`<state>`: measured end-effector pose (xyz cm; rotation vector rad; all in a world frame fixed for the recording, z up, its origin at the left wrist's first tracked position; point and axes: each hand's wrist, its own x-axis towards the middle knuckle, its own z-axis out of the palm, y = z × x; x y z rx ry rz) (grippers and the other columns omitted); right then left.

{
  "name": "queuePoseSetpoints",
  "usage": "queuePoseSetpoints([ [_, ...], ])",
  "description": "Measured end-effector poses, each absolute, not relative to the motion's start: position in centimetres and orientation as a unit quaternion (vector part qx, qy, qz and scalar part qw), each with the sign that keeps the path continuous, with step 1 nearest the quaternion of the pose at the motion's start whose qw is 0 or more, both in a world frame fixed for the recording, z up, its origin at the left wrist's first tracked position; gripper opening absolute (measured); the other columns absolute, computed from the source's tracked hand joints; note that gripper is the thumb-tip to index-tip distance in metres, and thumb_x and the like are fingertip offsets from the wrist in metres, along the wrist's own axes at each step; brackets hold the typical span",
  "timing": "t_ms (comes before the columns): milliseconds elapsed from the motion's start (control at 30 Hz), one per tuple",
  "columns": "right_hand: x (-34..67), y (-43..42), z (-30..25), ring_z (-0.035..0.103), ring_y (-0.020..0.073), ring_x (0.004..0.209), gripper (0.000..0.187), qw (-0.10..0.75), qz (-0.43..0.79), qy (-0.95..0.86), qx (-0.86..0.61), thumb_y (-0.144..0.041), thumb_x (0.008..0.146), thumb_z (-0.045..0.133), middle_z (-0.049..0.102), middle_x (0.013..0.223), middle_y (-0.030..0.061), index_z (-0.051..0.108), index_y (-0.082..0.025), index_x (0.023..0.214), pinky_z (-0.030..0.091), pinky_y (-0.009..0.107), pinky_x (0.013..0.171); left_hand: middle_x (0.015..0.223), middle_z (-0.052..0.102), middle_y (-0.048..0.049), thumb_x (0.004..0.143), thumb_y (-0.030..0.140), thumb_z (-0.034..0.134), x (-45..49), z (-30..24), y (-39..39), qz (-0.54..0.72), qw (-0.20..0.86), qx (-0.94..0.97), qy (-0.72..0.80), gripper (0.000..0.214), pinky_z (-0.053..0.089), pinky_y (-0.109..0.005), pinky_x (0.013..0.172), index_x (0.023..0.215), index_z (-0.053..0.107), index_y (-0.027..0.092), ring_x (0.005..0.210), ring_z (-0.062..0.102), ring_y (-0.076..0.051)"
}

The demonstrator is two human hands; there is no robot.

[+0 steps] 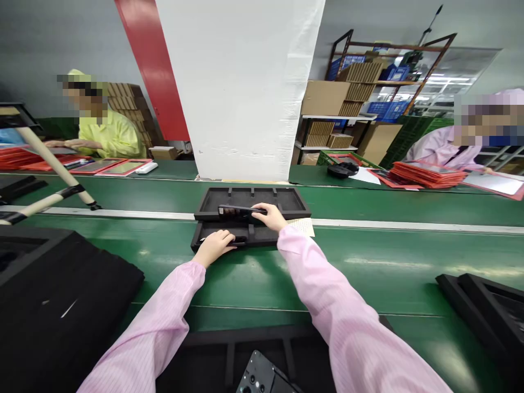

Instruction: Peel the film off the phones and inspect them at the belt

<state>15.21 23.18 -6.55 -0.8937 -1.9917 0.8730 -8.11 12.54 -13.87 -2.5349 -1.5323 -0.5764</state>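
Observation:
Two black foam trays lie on the green conveyor belt (368, 267), the far tray (286, 203) partly overlapping the near tray (262, 236). My right hand (268, 215) is closed on a slim dark bar-shaped part (235, 210) held flat over the seam between the trays. My left hand (216, 244) rests on the front left of the near tray, fingers curled over a small dark piece (238, 239). A cream card (302, 225) peeks out right of my right wrist.
Black foam stacks sit at lower left (61, 295) and lower right (487, 305); another tray with a dark plate (262, 376) lies just below me. A white pillar (241, 82) rises behind the belt. Two seated people work with red trays (426, 174) at far left and right.

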Motion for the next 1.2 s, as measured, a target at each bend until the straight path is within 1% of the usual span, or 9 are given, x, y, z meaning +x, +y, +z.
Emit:
queuePoseSetpoints([
  [133,10.3,24.1,-8.2,0.069,0.0194,0.100,0.016,0.363,0.359,-0.797,-0.324,-0.018,0.083,0.072,0.074,0.099,0.0058,0.072,-0.012,0.098,0.050,0.043,0.100,0.103,0.071,-0.0066,0.097,0.019,0.052,-8.6,-14.7,13.9,-0.218,0.135,-0.855,-0.450,0.027,0.051,-0.034,0.081,0.119,0.065,0.025,0.090,0.064,-0.021],
  [200,8.9,24.5,-9.2,0.069,0.0192,0.098,0.016,0.358,0.363,-0.799,-0.319,-0.022,0.086,0.071,0.073,0.098,0.0058,0.070,-0.012,0.099,0.052,0.044,0.097,0.105,0.072,-0.0063,0.097,0.015,0.049,-8.7,-15.2,14.8,-0.237,0.165,-0.856,-0.430,0.030,0.052,-0.034,0.083,0.120,0.066,0.025,0.092,0.066,-0.019],
  [300,8.0,25.1,-10.5,0.069,0.0189,0.098,0.018,0.354,0.373,-0.798,-0.313,-0.025,0.089,0.070,0.073,0.100,0.0063,0.070,-0.012,0.101,0.053,0.044,0.097,0.103,0.074,-0.0083,0.098,0.024,0.053,-8.7,-16.5,15.7,-0.261,0.184,-0.846,-0.426,0.026,0.055,-0.036,0.082,0.119,0.067,0.019,0.089,0.068,-0.020],
  [367,7.8,25.5,-11.1,0.069,0.0190,0.100,0.018,0.351,0.383,-0.797,-0.309,-0.024,0.089,0.070,0.072,0.103,0.0062,0.069,-0.012,0.102,0.052,0.044,0.098,0.108,0.073,-0.0098,0.098,0.031,0.054,-8.7,-17.5,15.8,-0.269,0.177,-0.842,-0.433,0.030,0.057,-0.038,0.085,0.122,0.065,0.017,0.093,0.069,-0.020],
  [467,7.7,26.0,-11.8,0.067,0.0194,0.105,0.018,0.351,0.390,-0.794,-0.307,-0.022,0.089,0.070,0.072,0.107,0.0059,0.069,-0.013,0.104,0.050,0.044,0.101,0.118,0.071,-0.0103,0.099,0.035,0.051,-8.8,-18.5,15.3,-0.274,0.157,-0.838,-0.445,0.033,0.057,-0.040,0.093,0.125,0.064,0.018,0.107,0.068,-0.022],
  [667,8.1,26.3,-12.7,0.068,0.0193,0.101,0.016,0.331,0.371,-0.811,-0.309,-0.025,0.090,0.069,0.072,0.102,0.0054,0.069,-0.013,0.099,0.049,0.045,0.100,0.125,0.070,-0.0068,0.102,0.036,0.041,-8.4,-18.2,13.9,-0.276,0.145,-0.828,-0.466,0.038,0.056,-0.040,0.101,0.128,0.064,0.023,0.115,0.067,-0.022],
  [933,8.2,28.0,-11.8,0.069,0.0187,0.099,0.017,0.262,0.388,-0.833,-0.294,-0.025,0.090,0.069,0.073,0.102,0.0057,0.069,-0.012,0.101,0.052,0.043,0.097,0.135,0.063,-0.0077,0.096,0.040,0.055,-9.1,-17.6,12.9,-0.249,0.125,-0.851,-0.444,0.043,0.050,-0.044,0.107,0.136,0.057,0.023,0.123,0.062,-0.025],
  [1100,7.9,27.7,-11.5,0.070,0.0178,0.099,0.022,0.231,0.362,-0.853,-0.296,-0.019,0.087,0.070,0.074,0.106,0.0079,0.070,-0.012,0.108,0.055,0.037,0.094,0.126,0.069,-0.0090,0.098,0.035,0.052,-9.7,-18.6,12.6,-0.276,0.130,-0.846,-0.438,0.029,0.053,-0.039,0.103,0.117,0.067,0.019,0.115,0.067,-0.023],
  [1200,7.5,26.9,-11.1,0.067,0.0181,0.106,0.030,0.225,0.313,-0.868,-0.312,-0.018,0.087,0.068,0.072,0.115,0.0072,0.070,-0.016,0.117,0.052,0.034,0.097,0.122,0.071,-0.0085,0.097,0.038,0.053,-10.0,-18.8,12.5,-0.290,0.142,-0.842,-0.432,0.027,0.053,-0.038,0.102,0.109,0.069,0.019,0.112,0.068,-0.022],
])
